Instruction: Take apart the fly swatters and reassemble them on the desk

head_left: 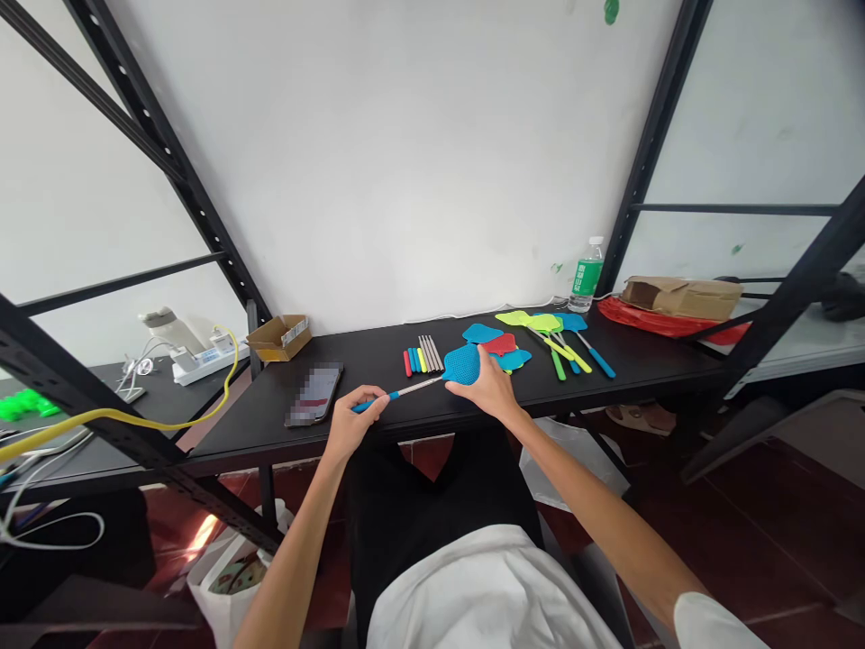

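A blue fly swatter with a metal rod spans my two hands above the front of the black table. My left hand is closed round its blue handle. My right hand grips the mesh head by its right side. Just behind lie several metal rods with coloured handles in a row. Loose swatter heads, among them a red one and a blue one, overlap behind my right hand. Farther right, several whole fly swatters lie in a pile.
A phone lies on the table left of my hands, with a small cardboard box behind it. At the back right stands a water bottle. Black rack posts flank the table, and a yellow cable hangs at left.
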The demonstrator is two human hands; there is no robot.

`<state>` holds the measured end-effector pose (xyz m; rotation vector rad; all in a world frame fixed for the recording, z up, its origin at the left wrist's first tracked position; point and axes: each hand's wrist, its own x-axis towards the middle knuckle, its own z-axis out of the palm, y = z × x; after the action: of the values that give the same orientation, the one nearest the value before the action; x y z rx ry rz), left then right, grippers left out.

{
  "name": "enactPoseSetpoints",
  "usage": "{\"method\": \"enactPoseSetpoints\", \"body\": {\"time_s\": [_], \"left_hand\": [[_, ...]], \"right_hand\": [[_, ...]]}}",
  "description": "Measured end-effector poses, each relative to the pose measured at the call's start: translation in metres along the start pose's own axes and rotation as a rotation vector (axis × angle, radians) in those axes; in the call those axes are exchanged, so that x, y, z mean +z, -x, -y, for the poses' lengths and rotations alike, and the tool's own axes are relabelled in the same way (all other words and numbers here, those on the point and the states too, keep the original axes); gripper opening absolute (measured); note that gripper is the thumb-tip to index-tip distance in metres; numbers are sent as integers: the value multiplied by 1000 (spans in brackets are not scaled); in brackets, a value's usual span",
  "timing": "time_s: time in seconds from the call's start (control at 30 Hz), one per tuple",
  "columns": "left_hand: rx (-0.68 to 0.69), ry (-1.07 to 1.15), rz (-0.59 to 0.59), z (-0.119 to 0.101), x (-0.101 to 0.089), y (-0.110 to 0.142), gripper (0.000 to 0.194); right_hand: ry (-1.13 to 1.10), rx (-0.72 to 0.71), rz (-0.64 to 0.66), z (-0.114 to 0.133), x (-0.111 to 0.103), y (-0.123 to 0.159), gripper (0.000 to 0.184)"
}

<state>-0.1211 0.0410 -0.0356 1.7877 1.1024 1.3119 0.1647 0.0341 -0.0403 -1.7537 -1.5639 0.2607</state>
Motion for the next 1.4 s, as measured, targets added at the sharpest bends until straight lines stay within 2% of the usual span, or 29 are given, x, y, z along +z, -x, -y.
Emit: {"method": "enactPoseSetpoints", "body": {"time_s": [0.37,0.53,0.7,0.9,1.1,1.17,1.27,1.4], "left_hand": [[-7,3,14,2,-1,0,28],[-27,23,22,3,-2,-1,30],[6,-21,73,1,-6,-2,33],[5,25,117,-1,-4,-1,28],[25,62,43,-3,0,0,28],[34,43,23,-4,2,0,27],[38,10,38,-5,7,1,26],[47,-44,53,-9,14,2,26]], "right_hand": [[-13,0,13,0,0,1,117],[-102,0,12,-2,-3,1,117],[-368,32,37,-11,-6,-7,98],[-827,166,68,-14,-21,-19,79],[-980,182,36,-4,-39,-21,64],[-1051,166,82,0,-39,-19,59],[-1140,129,232,11,-31,-11,52],[-1059,68,471,32,-14,9,46]]}}
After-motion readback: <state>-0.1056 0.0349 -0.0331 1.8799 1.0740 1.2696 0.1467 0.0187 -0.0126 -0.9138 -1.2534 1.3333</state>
